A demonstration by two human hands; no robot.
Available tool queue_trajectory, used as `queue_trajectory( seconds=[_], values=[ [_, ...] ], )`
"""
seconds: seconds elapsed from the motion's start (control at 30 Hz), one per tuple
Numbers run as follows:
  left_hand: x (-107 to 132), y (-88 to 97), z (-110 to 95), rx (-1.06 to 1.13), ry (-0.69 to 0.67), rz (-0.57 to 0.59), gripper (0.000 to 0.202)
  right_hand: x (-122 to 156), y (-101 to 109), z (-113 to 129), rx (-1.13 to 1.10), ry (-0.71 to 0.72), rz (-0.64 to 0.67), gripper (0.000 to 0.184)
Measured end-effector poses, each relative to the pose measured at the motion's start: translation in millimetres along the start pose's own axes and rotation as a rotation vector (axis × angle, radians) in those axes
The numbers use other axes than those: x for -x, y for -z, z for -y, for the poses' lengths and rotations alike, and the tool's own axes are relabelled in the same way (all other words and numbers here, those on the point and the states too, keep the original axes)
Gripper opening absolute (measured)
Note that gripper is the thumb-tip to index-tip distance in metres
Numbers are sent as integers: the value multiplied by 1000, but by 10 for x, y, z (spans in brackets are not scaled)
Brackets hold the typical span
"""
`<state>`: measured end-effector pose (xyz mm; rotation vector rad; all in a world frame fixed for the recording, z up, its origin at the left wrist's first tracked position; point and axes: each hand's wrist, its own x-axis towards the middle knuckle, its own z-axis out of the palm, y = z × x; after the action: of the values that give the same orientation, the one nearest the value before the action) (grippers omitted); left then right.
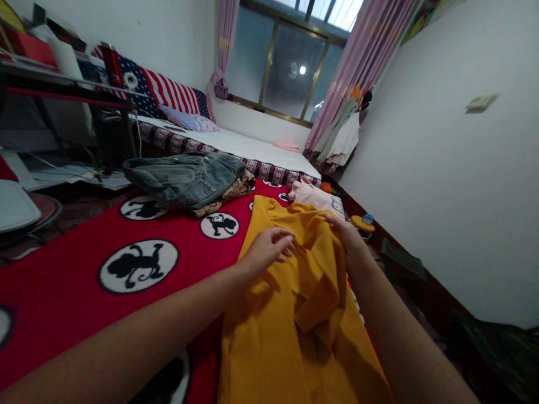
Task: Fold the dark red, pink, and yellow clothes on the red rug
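Observation:
A mustard-yellow garment (295, 314) lies spread on a red blanket (63, 292) printed with black-and-white monkey circles. My left hand (269, 247) rests on the garment's upper left part, fingers bent and pinching the cloth. At the garment's upper right edge, my right hand (345, 230) grips a fold of the same cloth. A raised fold of yellow fabric runs between both hands.
Folded blue jeans (185, 177) on a patterned cloth sit farther back on the blanket. A pink garment (311, 195) lies beyond the yellow one. A second bed (252, 148), a desk (63, 90) at left, hanging clothes (343, 137) and the white wall at right surround the area.

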<state>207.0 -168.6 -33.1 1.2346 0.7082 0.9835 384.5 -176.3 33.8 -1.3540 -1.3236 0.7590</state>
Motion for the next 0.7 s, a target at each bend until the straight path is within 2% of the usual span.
queue_trajectory(
  seconds=[0.03, 0.1, 0.17, 0.23, 0.33, 0.43, 0.5, 0.6, 0.63, 0.7],
  values=[
    [-77, 140, -31, 2, -47, -120, 32, 56, -151, 97, 88, 7, 89, 37],
    [-191, 409, -47, 21, -83, -292, 33, 250, -459, 231, 391, 125, 349, 39],
    [-247, 620, 0, 19, -54, -353, 37, 503, -704, 280, 676, 215, 621, 38],
    [-274, 753, 91, -31, -15, -338, 43, 737, -820, 274, 851, 265, 769, 36],
    [-338, 831, 239, -194, -42, -318, 54, 961, -725, 233, 963, 311, 768, 36],
    [-437, 853, 353, -395, -92, -347, 61, 1062, -449, 175, 1089, 327, 689, 51],
    [-486, 867, 403, -505, -119, -336, 63, 1107, -266, 111, 1182, 284, 682, 52],
    [-495, 879, 428, -609, -155, -302, 61, 1177, -78, 16, 1287, 183, 690, 26],
    [-482, 879, 425, -634, -161, -301, 59, 1204, -43, 6, 1300, 177, 658, 18],
    [-447, 873, 408, -669, -170, -312, 57, 1278, -17, 48, 1268, 254, 510, 12]
  ],
)
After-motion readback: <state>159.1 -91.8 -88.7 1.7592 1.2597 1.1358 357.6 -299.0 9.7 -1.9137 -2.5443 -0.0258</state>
